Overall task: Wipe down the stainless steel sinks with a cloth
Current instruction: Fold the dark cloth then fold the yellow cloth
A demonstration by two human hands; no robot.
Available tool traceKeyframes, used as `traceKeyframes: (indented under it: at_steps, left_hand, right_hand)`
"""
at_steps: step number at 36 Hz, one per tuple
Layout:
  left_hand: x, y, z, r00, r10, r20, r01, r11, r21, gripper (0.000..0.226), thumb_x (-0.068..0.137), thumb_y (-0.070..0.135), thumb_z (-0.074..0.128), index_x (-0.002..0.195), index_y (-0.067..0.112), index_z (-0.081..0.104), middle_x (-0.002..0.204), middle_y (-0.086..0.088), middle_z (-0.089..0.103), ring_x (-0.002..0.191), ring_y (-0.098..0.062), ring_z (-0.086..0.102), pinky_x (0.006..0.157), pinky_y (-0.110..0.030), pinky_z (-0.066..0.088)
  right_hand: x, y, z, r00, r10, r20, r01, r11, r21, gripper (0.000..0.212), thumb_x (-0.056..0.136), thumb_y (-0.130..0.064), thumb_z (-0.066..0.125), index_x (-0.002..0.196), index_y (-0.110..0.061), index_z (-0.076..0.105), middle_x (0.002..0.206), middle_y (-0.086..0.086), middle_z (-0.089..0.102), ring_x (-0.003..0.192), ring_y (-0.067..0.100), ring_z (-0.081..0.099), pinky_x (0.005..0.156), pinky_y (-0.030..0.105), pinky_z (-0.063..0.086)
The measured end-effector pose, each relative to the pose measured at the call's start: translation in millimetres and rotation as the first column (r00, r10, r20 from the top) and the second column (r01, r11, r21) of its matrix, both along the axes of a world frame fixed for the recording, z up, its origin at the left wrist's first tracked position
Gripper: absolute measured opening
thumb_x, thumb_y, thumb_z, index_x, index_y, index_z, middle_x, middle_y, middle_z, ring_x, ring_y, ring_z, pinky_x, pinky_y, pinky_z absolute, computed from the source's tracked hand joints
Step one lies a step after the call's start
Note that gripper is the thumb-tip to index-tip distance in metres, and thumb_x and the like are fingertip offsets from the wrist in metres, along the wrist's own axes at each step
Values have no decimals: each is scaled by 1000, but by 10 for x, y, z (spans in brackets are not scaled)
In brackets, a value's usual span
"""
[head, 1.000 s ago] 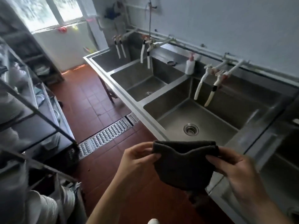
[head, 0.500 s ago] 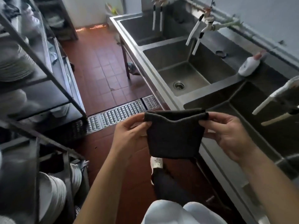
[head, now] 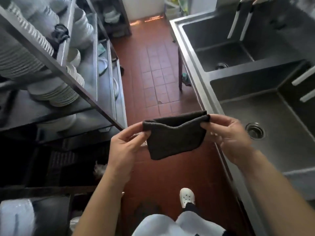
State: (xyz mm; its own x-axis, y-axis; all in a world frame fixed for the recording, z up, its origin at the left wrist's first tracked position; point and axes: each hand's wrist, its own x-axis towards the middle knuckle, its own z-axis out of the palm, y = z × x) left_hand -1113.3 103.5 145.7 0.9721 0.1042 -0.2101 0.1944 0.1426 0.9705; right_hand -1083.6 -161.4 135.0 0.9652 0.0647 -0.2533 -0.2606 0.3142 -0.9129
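Note:
A dark grey folded cloth [head: 173,138] hangs in the air over the red floor, just left of the sink unit's front rim. My left hand [head: 126,147] pinches its top left corner and my right hand [head: 228,133] pinches its top right corner, so the cloth is stretched between them. The stainless steel sink unit [head: 201,92] runs along the right side. Its near basin [head: 281,142] has a round drain [head: 255,130]; the basin behind it [head: 221,53] is empty too.
A metal rack [head: 81,89] with stacked white plates [head: 54,94] and bowls stands close on the left. A narrow aisle of red floor tiles [head: 153,74] runs between rack and sinks. White tap hoses [head: 238,23] hang over the far basin. My white shoe [head: 187,197] is below.
The view has tilted down and swung left, so the sinks now lie at the right and the rack fills the left. Both hands still hold the cloth stretched between them.

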Motion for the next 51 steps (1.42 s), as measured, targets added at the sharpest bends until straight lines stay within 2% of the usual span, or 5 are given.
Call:
traceKeyframes:
  at_steps: [7, 12, 18, 34, 51]
  left_hand:
    - [1253, 310, -173, 992, 124, -39, -126, 989, -73, 31, 78, 20, 76, 109, 14, 77, 106, -13, 76, 97, -26, 73, 69, -35, 59]
    - [2430, 467, -268, 994, 107, -13, -108, 984, -142, 30, 74, 17, 77, 104, 13, 77, 102, -15, 76, 94, -34, 74, 78, -53, 60]
    - [3917, 554, -153, 994, -90, 60, 98, 985, -140, 21, 83, 8, 74, 98, 22, 78, 98, -10, 77, 90, -27, 75, 67, -33, 61]
    - [7406, -636, -42, 847, -497, 190, 483, 867, 119, 31, 88, 3, 72, 89, 34, 75, 88, -1, 75, 85, -24, 73, 75, -56, 61]
    - [9107, -1235, -664, 728, -664, -169, 683, 723, 102, 14, 75, 14, 72, 88, 19, 69, 87, -5, 72, 82, -27, 71, 78, -57, 59]
  right_hand:
    - [1415, 401, -50, 998, 52, 16, -51, 996, -67, 31, 72, -13, 75, 101, -3, 77, 97, 19, 75, 88, 28, 72, 81, 39, 60]
    - [2377, 591, -53, 997, -56, 58, 62, 992, -110, 29, 73, -11, 74, 100, -2, 76, 97, 21, 75, 84, 27, 72, 74, 34, 62]
    - [3457, 771, 123, 958, -288, -7, 286, 954, -84, 15, 81, 3, 67, 91, -5, 75, 82, 8, 76, 72, 14, 71, 58, 20, 55]
    - [6223, -175, 176, 748, -655, 106, 663, 728, -177, 17, 86, 3, 67, 100, -3, 75, 92, 11, 76, 86, 19, 69, 82, 30, 54]
    - [8098, -887, -418, 739, -673, 19, 618, 666, -418, 30, 87, 7, 66, 91, -22, 74, 79, -15, 76, 78, -3, 68, 74, 9, 50]
